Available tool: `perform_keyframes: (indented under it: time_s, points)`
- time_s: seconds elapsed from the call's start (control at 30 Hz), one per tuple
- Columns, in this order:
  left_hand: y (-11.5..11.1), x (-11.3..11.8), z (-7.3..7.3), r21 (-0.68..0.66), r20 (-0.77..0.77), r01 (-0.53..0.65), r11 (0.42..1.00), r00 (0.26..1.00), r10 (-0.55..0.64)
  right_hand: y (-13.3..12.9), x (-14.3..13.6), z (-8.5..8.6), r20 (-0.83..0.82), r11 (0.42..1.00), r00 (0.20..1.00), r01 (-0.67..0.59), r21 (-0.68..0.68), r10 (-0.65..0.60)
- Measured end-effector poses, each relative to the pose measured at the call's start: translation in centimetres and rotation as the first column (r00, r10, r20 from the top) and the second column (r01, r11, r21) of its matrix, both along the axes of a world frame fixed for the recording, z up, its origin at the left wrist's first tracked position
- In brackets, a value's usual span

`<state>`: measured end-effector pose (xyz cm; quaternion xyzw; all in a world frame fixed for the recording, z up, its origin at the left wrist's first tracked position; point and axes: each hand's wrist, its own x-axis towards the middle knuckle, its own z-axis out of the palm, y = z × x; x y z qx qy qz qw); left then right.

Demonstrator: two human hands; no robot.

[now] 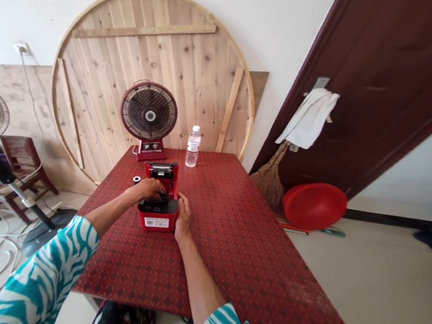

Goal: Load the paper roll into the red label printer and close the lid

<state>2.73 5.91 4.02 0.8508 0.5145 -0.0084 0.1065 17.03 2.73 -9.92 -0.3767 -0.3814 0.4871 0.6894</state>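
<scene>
Rnd wood panel agst white wall, dk brn door, pale flr.

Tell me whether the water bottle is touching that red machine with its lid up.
Apart: the head view shows a strip of patterned tabletop between the water bottle and the red machine.

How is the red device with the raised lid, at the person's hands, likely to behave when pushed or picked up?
The red device, boxy and seated flat, would probably slide rather than roll on the patterned tabletop. Its raised lid seems hinged, so it might swing during a lift. The shell looks like hard plastic, so it should stay stiff.
</scene>
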Motion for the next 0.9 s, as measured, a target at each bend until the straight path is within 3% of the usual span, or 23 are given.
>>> perform_keyframes:
  time_s: [0.17, 0.27, 0.33, 0.43, 0.57, 0.63, 0.77, 0.9]
  points:
    - [-0.1, -0.3, 0.5, -0.052, 0.070, 0.046, 0.998, 0.997, -0.042, -0.1, 0.0, 0.3, -0.011, 0.999, 1.000, -0.026, -0.027, 0.026]
    - [-2.6, -1.2, 0.2, 0.010, 0.366, -0.011, 1.000, 0.931, 0.007, -0.2, 0.2, 0.5, -0.010, 0.999, 1.000, -0.029, -0.014, 0.029]
    - [-4.8, -1.8, -0.9, 0.060, 0.579, -0.114, 0.992, 0.813, 0.059, -0.3, 0.3, 0.5, -0.010, 0.999, 0.999, -0.037, -0.012, 0.037]
    - [-7.4, -2.1, -3.4, 0.157, 0.743, -0.225, 0.962, 0.669, 0.035, -0.5, 0.5, 0.3, -0.010, 0.997, 0.998, -0.059, -0.040, 0.059]
    - [-8.4, -1.8, -6.3, 0.378, 0.730, -0.231, 0.897, 0.670, -0.135, 0.2, 1.2, 0.8, -0.025, 0.997, 0.999, -0.026, -0.079, 0.024]
    - [-8.2, -1.7, -6.9, 0.465, 0.687, -0.218, 0.858, 0.700, -0.195, 1.6, 1.6, 2.3, -0.010, 0.997, 1.000, 0.010, -0.070, -0.010]
    - [-7.9, -2.0, -7.3, 0.585, 0.591, -0.176, 0.792, 0.761, -0.267, 4.9, 1.7, 7.4, 0.135, 1.000, 0.991, -0.004, 0.029, 0.000]
    - [-8.2, -2.1, -7.4, 0.645, 0.531, -0.212, 0.734, 0.815, -0.231, 6.3, 0.8, 10.8, 0.251, 0.990, 0.968, -0.041, 0.133, 0.006]
